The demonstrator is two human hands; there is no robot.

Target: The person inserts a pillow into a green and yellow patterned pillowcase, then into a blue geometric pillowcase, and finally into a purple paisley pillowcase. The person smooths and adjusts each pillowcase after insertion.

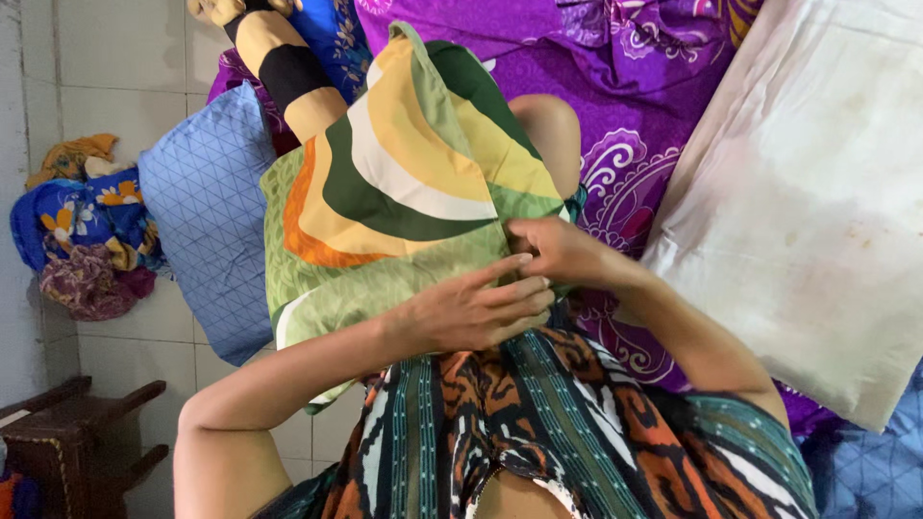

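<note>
White pillow on purple bedsheet

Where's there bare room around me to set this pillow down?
Bare white floor tiles show above the blue quilted pillow, and below it, beside the wooden stool. The white pillow has nothing on top. It is crowded where both hands, left hand and right hand, grip the green patterned pillow, and by the clothes heap.

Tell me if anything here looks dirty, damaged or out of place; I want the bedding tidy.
The bare white pillow on the right shows brownish stains across its surface. A heap of crumpled cloths lies on the tiled floor at left, beside a blue pillow. Both hands, left hand and right hand, rest on the green patterned pillow, which looks intact.
</note>
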